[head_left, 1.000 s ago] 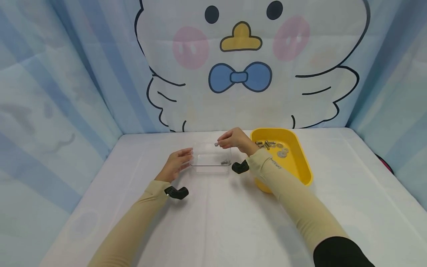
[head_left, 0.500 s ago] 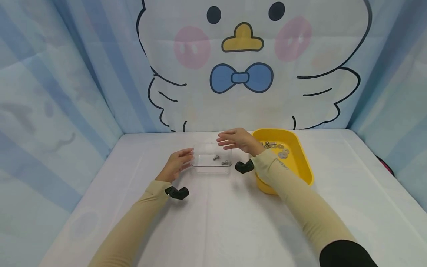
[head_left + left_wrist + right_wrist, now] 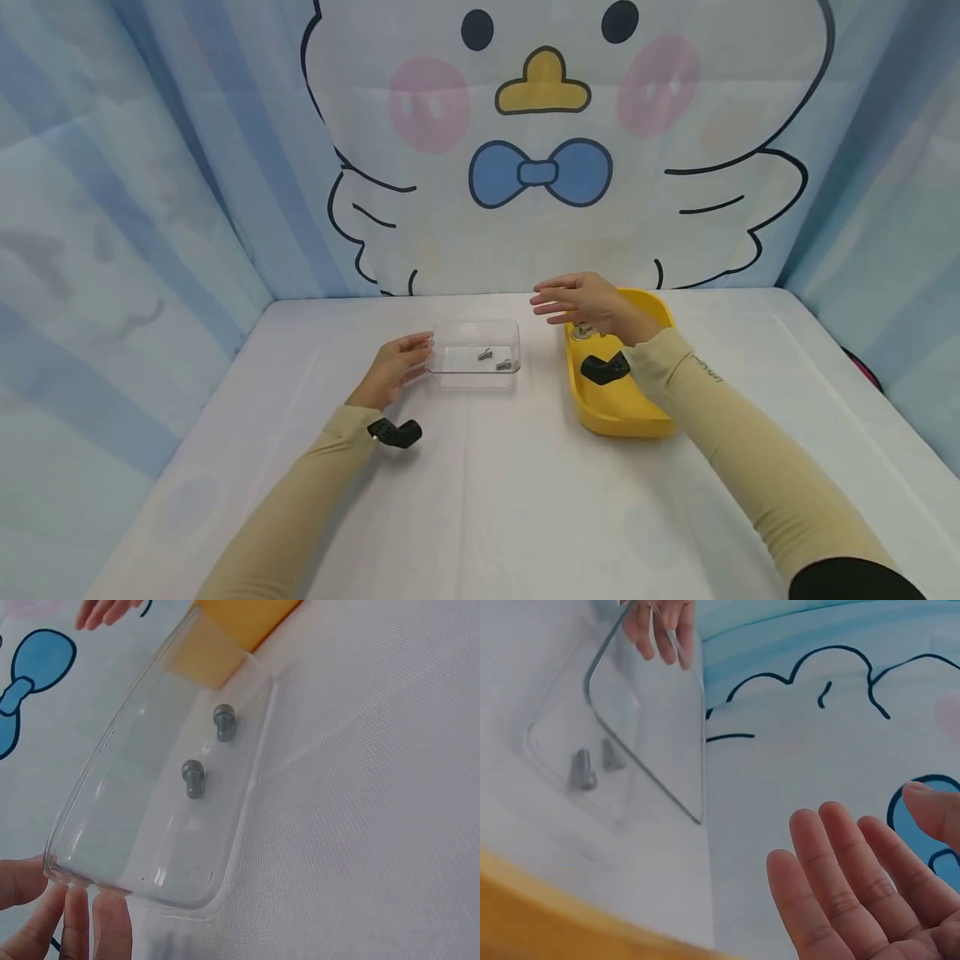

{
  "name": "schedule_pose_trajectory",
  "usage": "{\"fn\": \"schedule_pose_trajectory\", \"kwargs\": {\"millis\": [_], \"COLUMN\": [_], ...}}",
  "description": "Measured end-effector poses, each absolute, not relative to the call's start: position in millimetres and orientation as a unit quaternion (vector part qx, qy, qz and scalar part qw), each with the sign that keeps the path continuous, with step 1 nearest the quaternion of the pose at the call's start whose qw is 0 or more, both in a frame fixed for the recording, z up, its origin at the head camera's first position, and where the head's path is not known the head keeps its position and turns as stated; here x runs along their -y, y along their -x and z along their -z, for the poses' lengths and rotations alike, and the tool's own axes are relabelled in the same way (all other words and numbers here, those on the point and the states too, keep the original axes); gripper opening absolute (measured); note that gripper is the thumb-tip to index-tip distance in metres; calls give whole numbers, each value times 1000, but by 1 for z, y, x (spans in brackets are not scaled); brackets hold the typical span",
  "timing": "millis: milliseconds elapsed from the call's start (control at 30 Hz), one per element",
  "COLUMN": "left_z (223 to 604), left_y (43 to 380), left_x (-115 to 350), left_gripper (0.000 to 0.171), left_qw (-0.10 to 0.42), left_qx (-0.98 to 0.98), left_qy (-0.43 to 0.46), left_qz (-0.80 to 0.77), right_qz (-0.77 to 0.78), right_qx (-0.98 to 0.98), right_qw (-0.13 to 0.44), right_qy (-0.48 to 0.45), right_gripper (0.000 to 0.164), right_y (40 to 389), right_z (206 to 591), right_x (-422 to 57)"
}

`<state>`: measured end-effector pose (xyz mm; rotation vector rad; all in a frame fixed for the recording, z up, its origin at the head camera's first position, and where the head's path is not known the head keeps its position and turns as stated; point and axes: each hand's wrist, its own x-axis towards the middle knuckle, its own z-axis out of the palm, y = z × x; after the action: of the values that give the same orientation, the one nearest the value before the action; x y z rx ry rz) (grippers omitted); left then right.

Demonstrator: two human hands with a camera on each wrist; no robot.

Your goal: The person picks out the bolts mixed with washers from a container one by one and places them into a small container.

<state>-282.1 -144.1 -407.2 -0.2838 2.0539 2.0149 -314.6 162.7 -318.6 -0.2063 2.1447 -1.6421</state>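
Observation:
A clear plastic box (image 3: pixel 474 333) stands mid-table with two short silver bolts (image 3: pixel 193 778) lying on its floor. At its left end is my left hand (image 3: pixel 397 362), fingers fairly straight, the fingertips (image 3: pixel 112 904) set against the outside of the wall and the thumb at the rim. My right hand (image 3: pixel 581 302) is over the back left part of the yellow tray (image 3: pixel 622 423), its fingers spread and extended, holding nothing. The right wrist view shows its bare palm (image 3: pixel 862 900). Some metal washers (image 3: pixel 582 332) show below this hand; the other hardware in the tray is hidden behind it.
A white cloth (image 3: pixel 465 483) covers the table. Behind it hangs a curtain (image 3: pixel 540 242) with a cartoon print, and blue striped curtains (image 3: pixel 112 250) line the sides. Black wrist cameras (image 3: pixel 396 433) sit under both sleeves.
My right hand has let go of a bolt, which now lies in the clear box beside the other one. It has then moved right, over the yellow tray. My left hand stays put.

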Motion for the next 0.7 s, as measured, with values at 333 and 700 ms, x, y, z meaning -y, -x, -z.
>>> {"fn": "schedule_pose_trajectory", "kwargs": {"millis": [333,700], "left_z": [407,408], "left_y": [283,284], "left_x": [148,146], "left_gripper": [46,46], "left_qw": [127,134], "left_qx": [-702,-705], "left_qy": [103,107], "left_qz": [-693,-688], "right_qz": [528,515], "right_qx": [-821,-819], "right_qw": [211,251], "right_qy": [47,-20], "right_gripper": [49,53], "right_y": [320,334], "right_z": [319,346], "right_x": [-217,-233]}}
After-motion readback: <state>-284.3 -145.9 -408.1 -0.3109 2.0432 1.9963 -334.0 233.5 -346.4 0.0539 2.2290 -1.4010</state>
